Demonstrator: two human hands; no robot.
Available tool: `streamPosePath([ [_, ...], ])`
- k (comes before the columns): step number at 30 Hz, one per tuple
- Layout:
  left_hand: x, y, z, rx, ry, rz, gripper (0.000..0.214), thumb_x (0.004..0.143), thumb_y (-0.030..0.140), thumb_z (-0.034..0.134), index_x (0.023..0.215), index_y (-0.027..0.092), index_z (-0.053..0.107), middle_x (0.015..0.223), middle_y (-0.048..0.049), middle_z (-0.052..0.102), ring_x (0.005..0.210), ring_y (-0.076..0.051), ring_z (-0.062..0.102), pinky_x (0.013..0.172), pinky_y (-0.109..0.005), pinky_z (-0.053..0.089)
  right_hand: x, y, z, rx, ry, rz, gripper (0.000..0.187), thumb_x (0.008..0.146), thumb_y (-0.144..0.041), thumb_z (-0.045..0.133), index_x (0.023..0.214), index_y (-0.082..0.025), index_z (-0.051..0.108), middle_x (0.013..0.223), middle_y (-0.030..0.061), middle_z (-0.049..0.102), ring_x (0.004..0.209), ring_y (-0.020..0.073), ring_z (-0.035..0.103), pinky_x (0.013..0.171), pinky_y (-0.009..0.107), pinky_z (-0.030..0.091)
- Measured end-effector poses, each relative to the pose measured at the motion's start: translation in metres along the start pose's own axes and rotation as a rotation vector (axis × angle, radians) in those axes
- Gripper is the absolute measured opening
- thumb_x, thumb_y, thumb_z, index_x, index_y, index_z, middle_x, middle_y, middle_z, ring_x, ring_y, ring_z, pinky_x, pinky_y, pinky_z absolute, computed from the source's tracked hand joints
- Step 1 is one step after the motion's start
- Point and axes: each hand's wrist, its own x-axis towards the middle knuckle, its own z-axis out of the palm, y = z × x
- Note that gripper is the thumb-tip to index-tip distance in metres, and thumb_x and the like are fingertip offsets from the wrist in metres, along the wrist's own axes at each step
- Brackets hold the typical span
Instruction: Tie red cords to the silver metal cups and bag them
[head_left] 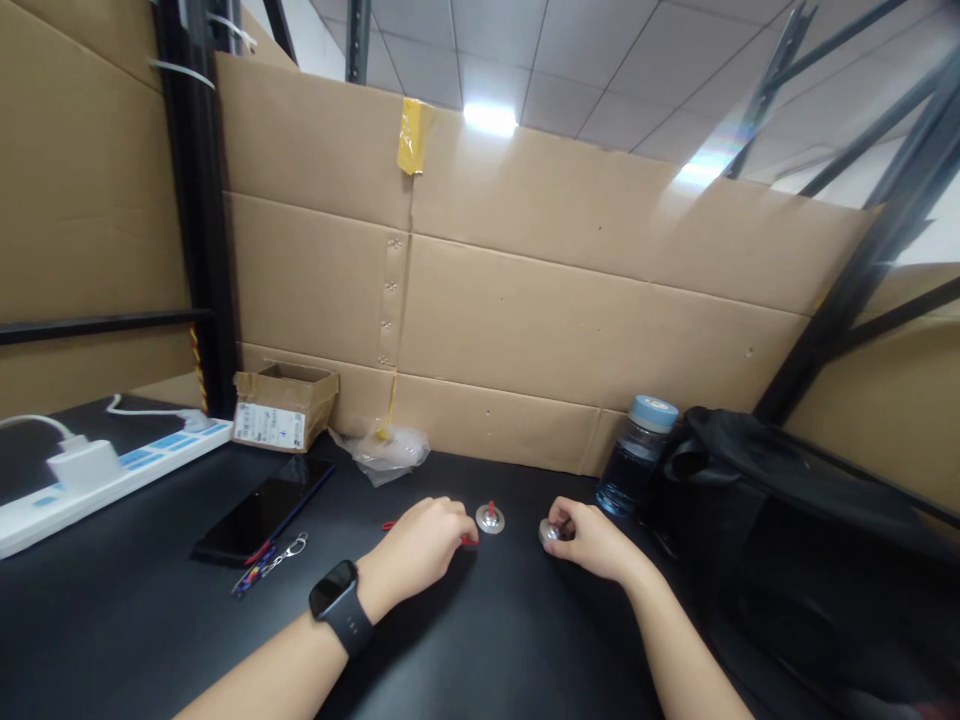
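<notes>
My left hand (426,540), with a black watch (337,595) on the wrist, is closed low over the table. A thin red object (469,542) shows at its fingertips, and a bit of red also sticks out on the hand's far left side. The hand hides the rest, so its kind is unclear. My right hand (596,540) pinches the rim of a small, round, shiny disc (549,532) on the tabletop. Between the hands lies what looks like a clear suction cup (490,519) with a red piece standing up at its middle, touched by neither hand.
On the left are a white power strip (142,470), a black phone (266,505), a keychain (274,562) and a small cardboard box (285,408). A plastic bag (390,452) lies by the cardboard wall (525,320). A bottle (637,455) and black bag (810,540) stand right.
</notes>
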Motion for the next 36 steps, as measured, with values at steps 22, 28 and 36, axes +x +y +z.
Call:
streamPosePath([
  [22, -0.006, 0.018, 0.008, -0.232, -0.131, 0.017, 0.021, 0.081, 0.014, 0.062, 0.094, 0.028, 0.073, 0.101, 0.0015, 0.069, 0.1, -0.017, 0.061, 0.093, -0.027, 0.044, 0.002, 0.002, 0.01, -0.05, -0.004, -0.02, 0.058, 0.065, -0.016, 0.071, 0.122, -0.019, 0.059, 0.102, 0.0054, 0.065, 0.091, 0.0212, 0.063, 0.083, 0.029, 0.047],
  [28, 0.005, 0.017, 0.033, -0.273, -0.182, 0.102, 0.021, 0.081, 0.016, 0.071, 0.095, 0.03, 0.075, 0.105, 0.0034, 0.072, 0.104, -0.016, 0.063, 0.099, -0.027, 0.041, -0.007, -0.015, 0.017, -0.164, 0.02, -0.005, 0.054, 0.069, -0.019, 0.066, 0.123, -0.024, 0.066, 0.123, 0.0096, 0.063, 0.117, 0.0304, 0.057, 0.103, 0.042, 0.041],
  [36, 0.005, 0.019, 0.014, -0.156, -0.005, 0.053, 0.037, 0.076, 0.004, 0.063, 0.099, 0.031, 0.072, 0.112, 0.003, 0.069, 0.11, -0.018, 0.061, 0.1, -0.031, 0.042, -0.024, -0.069, 0.024, -0.057, 0.019, -0.219, 0.051, 0.072, -0.017, 0.063, 0.12, -0.032, 0.068, 0.132, 0.0048, 0.061, 0.125, 0.026, 0.055, 0.11, 0.039, 0.04],
])
